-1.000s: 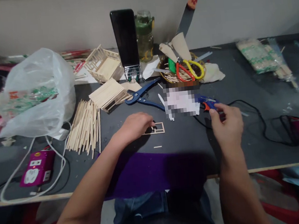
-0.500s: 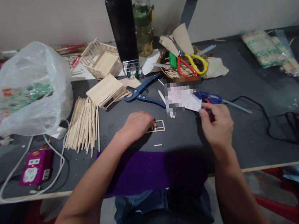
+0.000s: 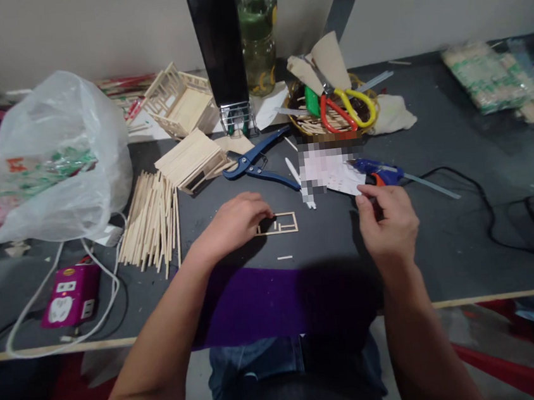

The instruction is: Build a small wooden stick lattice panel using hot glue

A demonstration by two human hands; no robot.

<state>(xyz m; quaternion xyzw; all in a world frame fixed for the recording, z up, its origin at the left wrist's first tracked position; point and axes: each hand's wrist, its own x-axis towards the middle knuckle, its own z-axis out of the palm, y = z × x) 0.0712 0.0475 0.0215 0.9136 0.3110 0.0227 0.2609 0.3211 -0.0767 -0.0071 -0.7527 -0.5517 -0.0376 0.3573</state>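
A small rectangular frame of thin wooden sticks lies flat on the dark table, with short stick pieces inside it. My left hand is closed over its left part, fingertips pressed together at the upper edge; what they hold, if anything, is hidden. My right hand pinches the near right corner of a white paper sheet, partly blurred out. Just beyond that hand lies a blue glue gun with a clear glue stick. One loose short stick rests below the frame.
Blue cutters, a bundle of sticks and a wooden stick model lie beyond my left hand. A phone stands upright before a bottle. Behind the paper, a basket holds scissors. Purple cloth covers the near edge.
My left hand has shifted slightly left and back, uncovering more of the frame and the short pieces inside. My right hand keeps its pinch on the paper. The view has moved slightly.
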